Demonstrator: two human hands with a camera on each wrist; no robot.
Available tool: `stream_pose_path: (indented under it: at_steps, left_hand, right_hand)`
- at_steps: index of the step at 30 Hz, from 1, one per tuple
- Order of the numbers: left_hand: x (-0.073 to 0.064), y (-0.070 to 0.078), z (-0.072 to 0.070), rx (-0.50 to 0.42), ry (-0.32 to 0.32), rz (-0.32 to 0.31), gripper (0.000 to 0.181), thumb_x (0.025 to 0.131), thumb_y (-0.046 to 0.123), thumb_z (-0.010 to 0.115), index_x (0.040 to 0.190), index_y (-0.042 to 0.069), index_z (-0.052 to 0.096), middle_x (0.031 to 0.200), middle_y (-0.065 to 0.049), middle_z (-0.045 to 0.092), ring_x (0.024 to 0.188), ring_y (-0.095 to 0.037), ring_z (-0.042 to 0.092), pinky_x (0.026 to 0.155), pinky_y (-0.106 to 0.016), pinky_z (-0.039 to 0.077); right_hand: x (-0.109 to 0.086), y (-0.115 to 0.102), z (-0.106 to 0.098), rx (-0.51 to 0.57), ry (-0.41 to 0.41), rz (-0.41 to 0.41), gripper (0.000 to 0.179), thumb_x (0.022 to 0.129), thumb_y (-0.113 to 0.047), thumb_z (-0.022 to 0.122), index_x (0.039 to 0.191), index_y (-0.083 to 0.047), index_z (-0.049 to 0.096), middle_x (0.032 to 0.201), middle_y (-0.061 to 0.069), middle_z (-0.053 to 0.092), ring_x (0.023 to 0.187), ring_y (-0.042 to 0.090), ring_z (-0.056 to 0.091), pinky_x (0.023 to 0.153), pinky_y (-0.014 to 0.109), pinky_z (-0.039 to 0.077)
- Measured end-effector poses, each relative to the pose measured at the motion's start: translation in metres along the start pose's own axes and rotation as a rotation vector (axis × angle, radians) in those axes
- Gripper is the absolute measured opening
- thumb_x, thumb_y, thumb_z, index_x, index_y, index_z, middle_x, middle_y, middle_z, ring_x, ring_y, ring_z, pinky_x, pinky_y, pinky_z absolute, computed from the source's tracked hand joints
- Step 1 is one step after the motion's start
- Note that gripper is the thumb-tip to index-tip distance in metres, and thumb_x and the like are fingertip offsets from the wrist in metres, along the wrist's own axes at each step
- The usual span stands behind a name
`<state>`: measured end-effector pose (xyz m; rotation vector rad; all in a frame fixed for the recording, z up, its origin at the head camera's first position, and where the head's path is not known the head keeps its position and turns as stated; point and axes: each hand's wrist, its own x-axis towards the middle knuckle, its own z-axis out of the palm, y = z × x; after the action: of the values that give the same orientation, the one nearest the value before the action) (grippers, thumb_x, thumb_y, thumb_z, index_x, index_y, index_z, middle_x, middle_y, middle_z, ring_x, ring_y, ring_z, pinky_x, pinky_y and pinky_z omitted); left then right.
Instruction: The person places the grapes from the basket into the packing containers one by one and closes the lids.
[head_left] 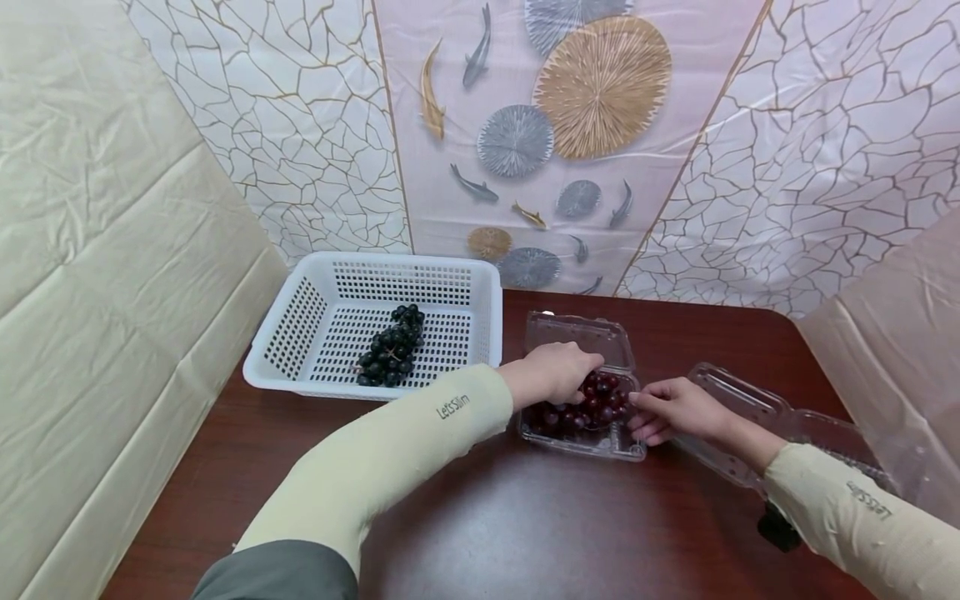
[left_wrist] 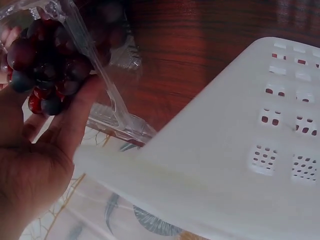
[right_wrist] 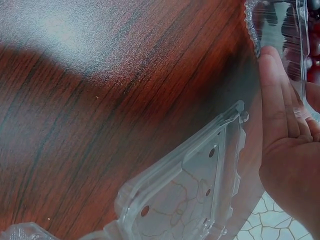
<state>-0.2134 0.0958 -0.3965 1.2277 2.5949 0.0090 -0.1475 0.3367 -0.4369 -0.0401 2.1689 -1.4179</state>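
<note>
A bunch of dark red grapes (head_left: 600, 408) lies in a clear plastic clamshell box (head_left: 585, 452) whose lid (head_left: 579, 340) is folded back. From above, my left hand (head_left: 553, 371) reaches into the box; in the left wrist view its fingers curl round the grapes (left_wrist: 50, 57). At the box's right side, my right hand (head_left: 681, 408) holds the wall. In the right wrist view, the fingers (right_wrist: 272, 105) lie along the outside of the box (right_wrist: 272, 30), with the thumb at the rim side. The left hand partly covers the grapes in the head view.
A white perforated basket (head_left: 372, 385) stands at the back left with a bunch of black grapes (head_left: 392, 346) in it. Another open clear clamshell (head_left: 738, 392) lies to the right, partly behind my right forearm. Patterned cloth (head_left: 315, 125) hangs along the table's back edge.
</note>
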Motion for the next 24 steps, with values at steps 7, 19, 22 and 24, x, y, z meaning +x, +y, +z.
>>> stream_pose_path:
  at_steps: [7,19,22,24]
  left_hand:
    - [-0.003,-0.003,-0.004,-0.041,0.032,-0.012,0.048,0.103,0.043,0.072,0.142,0.017,0.061,0.124,-0.002,0.074,0.121,-0.021,0.069,0.1,-0.035,0.057]
    - [-0.025,-0.019,-0.02,-0.258,-0.09,0.051,0.044,0.096,0.033,0.083,0.132,0.013,0.066,0.106,0.001,0.071,0.096,-0.014,0.065,0.085,-0.028,0.053]
    - [-0.027,-0.015,-0.013,-0.223,-0.062,0.052,0.045,0.095,0.033,0.085,0.132,0.014,0.068,0.111,0.002,0.072,0.099,-0.012,0.066,0.087,-0.027,0.054]
    - [-0.027,-0.01,-0.009,-0.181,-0.031,0.053,0.045,0.095,0.034,0.085,0.131,0.014,0.068,0.116,0.001,0.074,0.105,-0.013,0.068,0.091,-0.028,0.055]
  right_hand:
    - [0.0,0.0,0.0,-0.01,0.005,-0.006,0.038,0.115,-0.019,0.051,0.117,0.017,0.063,0.101,0.027,0.078,0.078,0.021,0.079,0.073,0.041,0.067]
    - [-0.001,-0.002,0.0,-0.013,0.013,0.0,0.039,0.115,-0.019,0.052,0.118,0.018,0.063,0.101,0.027,0.078,0.081,0.023,0.08,0.073,0.042,0.067]
    - [-0.001,-0.002,0.0,-0.013,0.018,0.004,0.039,0.115,-0.02,0.052,0.118,0.017,0.063,0.101,0.027,0.078,0.081,0.024,0.08,0.074,0.042,0.067]
    - [-0.001,-0.002,0.0,-0.017,0.024,0.007,0.038,0.115,-0.02,0.053,0.118,0.017,0.063,0.101,0.026,0.078,0.081,0.024,0.08,0.074,0.042,0.067]
